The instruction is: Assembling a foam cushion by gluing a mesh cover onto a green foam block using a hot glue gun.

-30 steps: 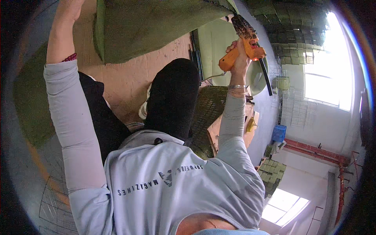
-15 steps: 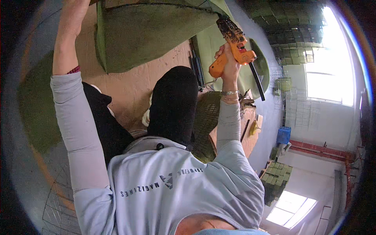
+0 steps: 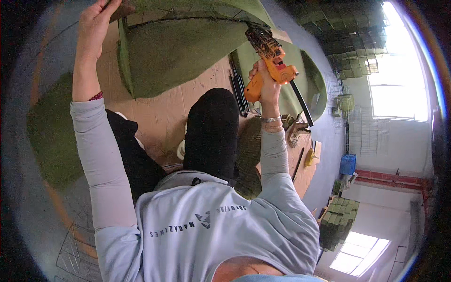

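Note:
My right hand is wrapped around the grip of an orange hot glue gun. Dark residue coats its nozzle end, and a black glue stick juts from its rear. The nozzle points at the edge of a large green panel, where a dark uneven bead runs across. At the upper left, my left hand is raised with its fingers pinched on a thin dark edge, partly cut off by the frame; what it belongs to is unclear.
Brown cardboard covers the floor under the panel. Several dark rods lie beside my knee. A yellow tool rests on a board to the right. Stacked green blocks, a blue crate and wire racks stand farther right.
The view has shifted, showing more of my left hand and the panel's upper edge. The glue gun appears slightly farther left and stays in my right hand.

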`<state>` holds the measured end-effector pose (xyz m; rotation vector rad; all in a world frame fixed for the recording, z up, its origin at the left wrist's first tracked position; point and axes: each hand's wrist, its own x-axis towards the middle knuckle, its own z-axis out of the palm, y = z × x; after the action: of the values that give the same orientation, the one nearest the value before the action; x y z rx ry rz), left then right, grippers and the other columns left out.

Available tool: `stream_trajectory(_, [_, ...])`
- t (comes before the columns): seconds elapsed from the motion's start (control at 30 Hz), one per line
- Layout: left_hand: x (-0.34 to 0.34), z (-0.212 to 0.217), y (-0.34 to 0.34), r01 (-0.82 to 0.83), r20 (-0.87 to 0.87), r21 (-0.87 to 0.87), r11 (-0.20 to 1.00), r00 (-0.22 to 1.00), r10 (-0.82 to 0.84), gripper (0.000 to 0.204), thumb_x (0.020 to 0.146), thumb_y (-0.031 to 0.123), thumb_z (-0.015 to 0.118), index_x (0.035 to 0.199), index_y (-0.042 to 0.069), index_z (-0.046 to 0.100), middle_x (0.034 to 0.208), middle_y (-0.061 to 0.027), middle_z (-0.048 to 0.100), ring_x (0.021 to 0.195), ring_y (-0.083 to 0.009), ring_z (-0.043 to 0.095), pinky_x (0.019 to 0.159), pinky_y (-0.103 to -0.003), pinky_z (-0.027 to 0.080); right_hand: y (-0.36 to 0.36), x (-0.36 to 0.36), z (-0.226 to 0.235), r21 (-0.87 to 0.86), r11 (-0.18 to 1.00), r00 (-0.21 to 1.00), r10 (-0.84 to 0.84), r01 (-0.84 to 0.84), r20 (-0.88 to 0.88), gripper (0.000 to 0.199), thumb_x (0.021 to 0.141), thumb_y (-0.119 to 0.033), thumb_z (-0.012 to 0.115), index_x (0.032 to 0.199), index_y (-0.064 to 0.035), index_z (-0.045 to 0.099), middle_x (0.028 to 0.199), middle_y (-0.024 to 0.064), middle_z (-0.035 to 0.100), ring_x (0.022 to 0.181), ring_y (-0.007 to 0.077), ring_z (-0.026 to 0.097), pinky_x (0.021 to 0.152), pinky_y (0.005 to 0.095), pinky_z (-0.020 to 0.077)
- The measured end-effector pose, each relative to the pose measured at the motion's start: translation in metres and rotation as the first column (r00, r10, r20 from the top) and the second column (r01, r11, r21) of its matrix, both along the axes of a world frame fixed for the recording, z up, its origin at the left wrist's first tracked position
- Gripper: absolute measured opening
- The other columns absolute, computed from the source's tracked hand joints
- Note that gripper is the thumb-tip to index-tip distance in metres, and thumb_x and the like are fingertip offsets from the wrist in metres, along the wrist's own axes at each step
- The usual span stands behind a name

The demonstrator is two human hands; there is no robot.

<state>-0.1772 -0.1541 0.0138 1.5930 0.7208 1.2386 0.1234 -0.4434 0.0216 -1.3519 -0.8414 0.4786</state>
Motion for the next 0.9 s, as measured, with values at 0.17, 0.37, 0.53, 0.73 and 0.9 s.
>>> stream_trajectory(0.17, [-0.002, 0.015, -0.011, -0.066, -0.147, -0.056, 0.996, 0.987, 0.057, 0.035, 0.086, 0.037, 0.058, 0.102, 0.006, 0.064, 0.095, 0.0000, 0.062, 0.089, -0.0075, 0.051, 0.084, -0.024, 0.035, -0.002, -0.002, -0.006, -0.001, 1.000, 1.000, -0.021, 0.021, -0.014, 0.014, 0.086, -0.010, 0.056, 0.096, -0.0009, 0.051, 0.074, 0.0054, 0.052, 0.060, 0.0134, 0.052, 0.052, 0.0257, 0.0449])
stream_trajectory(0.37, [0.007, 0.025, -0.028, -0.007, 0.050, 0.013, 1.000, 0.999, 0.006, 0.027, 0.088, 0.028, 0.056, 0.095, 0.004, 0.067, 0.089, -0.0025, 0.067, 0.084, -0.0080, 0.058, 0.081, -0.022, 0.041, -0.001, -0.007, -0.009, 0.011, 1.000, 0.999, 0.025, -0.025, 0.027, 0.016, 0.086, -0.012, 0.058, 0.095, -0.0013, 0.051, 0.074, 0.0050, 0.053, 0.060, 0.0130, 0.052, 0.053, 0.0253, 0.0451])
stream_trajectory(0.53, [0.008, 0.028, -0.030, -0.015, 0.053, -0.001, 1.000, 0.998, 0.015, 0.026, 0.088, 0.026, 0.056, 0.094, 0.003, 0.067, 0.087, -0.0030, 0.067, 0.082, -0.0087, 0.059, 0.080, -0.023, 0.042, 0.003, -0.020, -0.008, 0.037, 0.998, 0.999, 0.043, -0.042, -0.024, 0.018, 0.082, -0.006, 0.059, 0.097, 0.0020, 0.055, 0.076, 0.0035, 0.056, 0.061, 0.0116, 0.054, 0.055, 0.0254, 0.0449])
stream_trajectory(0.73, [0.005, 0.032, -0.033, 0.013, 0.053, -0.012, 1.000, 0.999, -0.013, 0.026, 0.089, 0.025, 0.055, 0.093, 0.003, 0.067, 0.086, -0.0041, 0.067, 0.081, -0.0095, 0.060, 0.080, -0.024, 0.043, 0.004, -0.031, -0.013, 0.020, 0.997, 0.995, 0.082, -0.081, -0.052, 0.014, 0.083, -0.004, 0.059, 0.095, 0.0023, 0.056, 0.076, 0.0034, 0.057, 0.064, 0.0113, 0.054, 0.055, 0.0249, 0.0445])
stream_trajectory(0.9, [0.007, 0.032, -0.032, -0.014, 0.014, -0.040, 0.999, 1.000, 0.015, 0.025, 0.089, 0.024, 0.054, 0.092, 0.002, 0.067, 0.085, -0.0045, 0.067, 0.080, -0.0097, 0.059, 0.079, -0.025, 0.043, 0.007, -0.050, -0.009, -0.025, 0.994, 0.994, 0.107, -0.107, 0.011, 0.019, 0.085, -0.011, 0.060, 0.098, 0.0001, 0.052, 0.075, 0.0030, 0.053, 0.061, 0.0114, 0.052, 0.054, 0.0251, 0.0443])
